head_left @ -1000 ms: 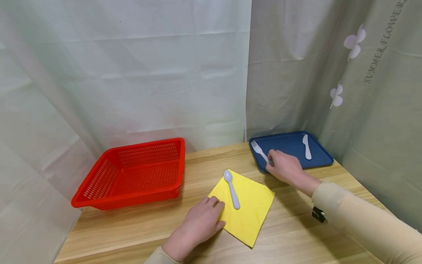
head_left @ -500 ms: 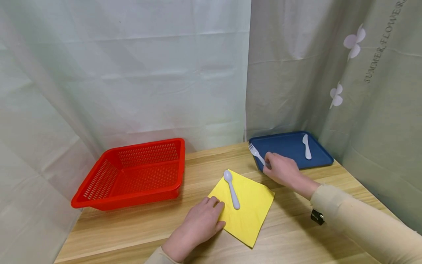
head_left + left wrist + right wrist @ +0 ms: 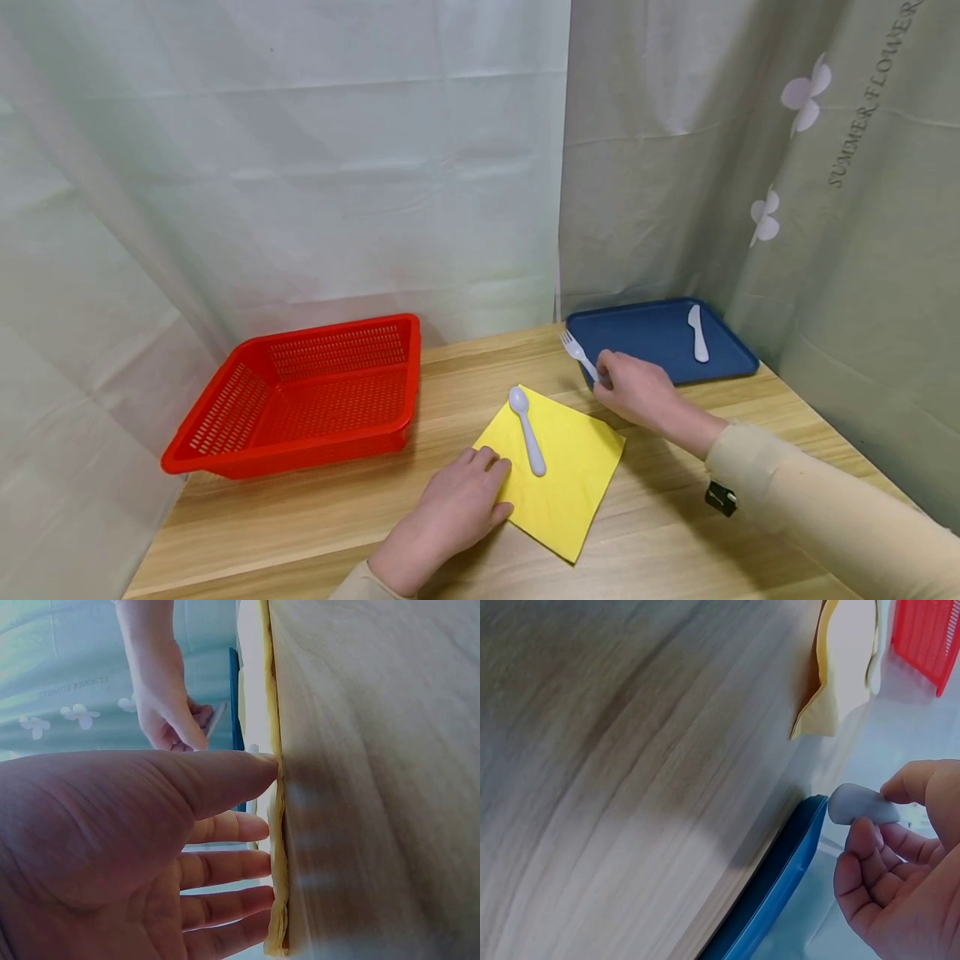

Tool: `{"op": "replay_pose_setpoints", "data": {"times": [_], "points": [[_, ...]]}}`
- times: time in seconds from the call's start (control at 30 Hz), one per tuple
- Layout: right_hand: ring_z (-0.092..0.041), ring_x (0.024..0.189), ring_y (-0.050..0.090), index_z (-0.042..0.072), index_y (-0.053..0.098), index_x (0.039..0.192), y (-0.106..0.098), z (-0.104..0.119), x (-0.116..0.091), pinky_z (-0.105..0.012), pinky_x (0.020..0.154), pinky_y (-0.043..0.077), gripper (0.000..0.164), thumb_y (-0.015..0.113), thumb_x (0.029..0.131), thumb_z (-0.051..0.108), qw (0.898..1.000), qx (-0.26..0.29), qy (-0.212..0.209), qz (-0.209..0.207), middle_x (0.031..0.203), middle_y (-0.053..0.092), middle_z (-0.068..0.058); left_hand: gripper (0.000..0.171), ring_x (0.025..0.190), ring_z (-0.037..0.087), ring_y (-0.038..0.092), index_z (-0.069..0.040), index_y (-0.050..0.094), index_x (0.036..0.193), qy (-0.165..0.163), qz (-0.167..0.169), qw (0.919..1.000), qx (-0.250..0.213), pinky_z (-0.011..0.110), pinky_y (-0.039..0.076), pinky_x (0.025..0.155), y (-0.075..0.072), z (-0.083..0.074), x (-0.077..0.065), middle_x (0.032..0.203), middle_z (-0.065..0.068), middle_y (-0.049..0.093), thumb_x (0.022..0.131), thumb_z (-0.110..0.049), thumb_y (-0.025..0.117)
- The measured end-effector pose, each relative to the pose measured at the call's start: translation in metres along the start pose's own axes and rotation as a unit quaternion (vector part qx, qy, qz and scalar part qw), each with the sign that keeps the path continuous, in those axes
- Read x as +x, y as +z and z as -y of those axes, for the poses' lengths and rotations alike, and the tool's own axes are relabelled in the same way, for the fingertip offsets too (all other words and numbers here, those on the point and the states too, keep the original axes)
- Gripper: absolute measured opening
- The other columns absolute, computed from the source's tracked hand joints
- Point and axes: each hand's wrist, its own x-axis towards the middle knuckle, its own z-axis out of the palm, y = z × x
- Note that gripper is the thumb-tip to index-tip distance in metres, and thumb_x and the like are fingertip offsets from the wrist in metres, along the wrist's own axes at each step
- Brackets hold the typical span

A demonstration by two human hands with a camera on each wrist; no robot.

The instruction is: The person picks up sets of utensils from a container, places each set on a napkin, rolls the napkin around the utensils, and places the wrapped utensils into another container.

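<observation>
My right hand (image 3: 637, 387) pinches the handle of a white plastic fork (image 3: 579, 352) at the near left corner of the blue tray (image 3: 645, 333). In the right wrist view the handle end (image 3: 859, 805) sits between thumb and fingers, above the tray rim. A white spoon (image 3: 528, 433) lies on a yellow folded napkin (image 3: 573, 467) at the middle of the table. My left hand (image 3: 465, 496) rests at the napkin's left edge, fingers relaxed; the left wrist view shows the thumb and fingertips touching the napkin's edge (image 3: 277, 900).
A white plastic knife (image 3: 698, 335) lies on the right part of the tray. The red perforated basket (image 3: 300, 400) stands on the left of the wooden table (image 3: 315, 517). Pale curtains (image 3: 337, 167) hang close behind and at both sides.
My right hand has moved slightly left and toward me with the fork, whose tines now extend past the tray's left rim. The left hand, napkin and spoon have stayed put.
</observation>
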Motion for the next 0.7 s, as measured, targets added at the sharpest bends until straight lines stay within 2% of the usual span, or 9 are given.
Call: {"op": "replay_pose_setpoints", "data": {"times": [0.7], "points": [[-0.018,0.068,0.049,0.014,0.058,0.092,0.003,0.013,-0.003,-0.035,0.062,0.040,0.017,0.074,0.096,0.014,1.000,0.017,-0.008,0.015,0.079,0.053,0.000,0.045,0.109,0.027,0.064,-0.011,0.071,0.125,0.006,-0.005,1.0000,0.001,0.040,0.060,0.077,0.001,0.001,0.000,0.119,0.004,0.066,0.093,-0.037,0.090]]}}
